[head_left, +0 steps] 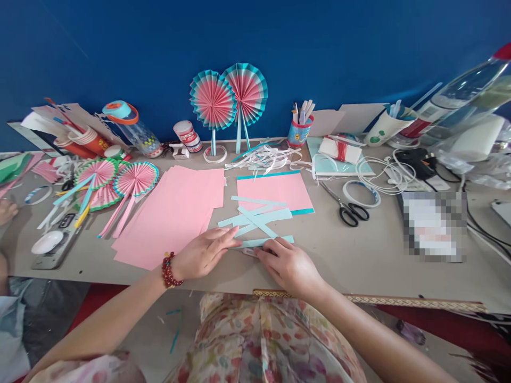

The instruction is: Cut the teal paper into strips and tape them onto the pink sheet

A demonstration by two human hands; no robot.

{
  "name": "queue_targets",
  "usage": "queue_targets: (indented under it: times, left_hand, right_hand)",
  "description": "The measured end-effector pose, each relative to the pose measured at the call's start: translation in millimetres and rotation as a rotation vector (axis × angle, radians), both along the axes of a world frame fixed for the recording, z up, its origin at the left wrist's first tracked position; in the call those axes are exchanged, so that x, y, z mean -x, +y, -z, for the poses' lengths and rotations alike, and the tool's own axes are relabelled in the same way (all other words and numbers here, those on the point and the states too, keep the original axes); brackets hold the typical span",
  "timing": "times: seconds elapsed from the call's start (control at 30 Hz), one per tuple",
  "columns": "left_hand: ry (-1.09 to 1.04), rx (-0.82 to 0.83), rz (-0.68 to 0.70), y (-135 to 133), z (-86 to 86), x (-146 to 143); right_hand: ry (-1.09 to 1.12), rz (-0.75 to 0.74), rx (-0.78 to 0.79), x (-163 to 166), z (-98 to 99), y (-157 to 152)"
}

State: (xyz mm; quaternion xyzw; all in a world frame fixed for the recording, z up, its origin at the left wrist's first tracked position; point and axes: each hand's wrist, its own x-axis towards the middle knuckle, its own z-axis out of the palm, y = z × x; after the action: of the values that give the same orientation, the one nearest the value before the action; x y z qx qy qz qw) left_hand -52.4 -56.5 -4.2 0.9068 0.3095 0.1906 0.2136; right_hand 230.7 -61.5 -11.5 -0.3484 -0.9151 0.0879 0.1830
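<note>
My left hand (205, 252) lies low over the table, fingers stretched toward the ends of several pale blue paper strips (265, 217). Opposite it, my right hand (293, 266) has its fingers bent down at the nearest strip (281, 241). A small whitish piece (249, 252) shows at the right fingertips; its kind is unclear. Just behind the strips lies a pink sheet (275, 191) with blue bands along two edges. A fanned stack of pink paper (171, 213) rests left of my left hand.
Black-handled scissors (349, 211) and a tape roll (361, 193) lie to the right. White paper scraps (265, 158) are heaped at the back. Two pleated paper fans (247, 90) lean on the blue wall. Another person's hand (7, 211) is at the left edge.
</note>
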Motion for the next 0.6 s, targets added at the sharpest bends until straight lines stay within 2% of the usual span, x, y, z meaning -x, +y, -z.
queue_targets:
  times: [0.2, 0.6]
  left_hand:
    - [0.001, 0.068, 0.105, 26, 9.5, 1]
    - [-0.047, 0.191, 0.122, 27, 14.9, 3]
  right_hand:
    - [-0.001, -0.008, -0.032, 0, -0.5, 0]
    - [0.004, -0.009, -0.049, 0, 1.7, 0]
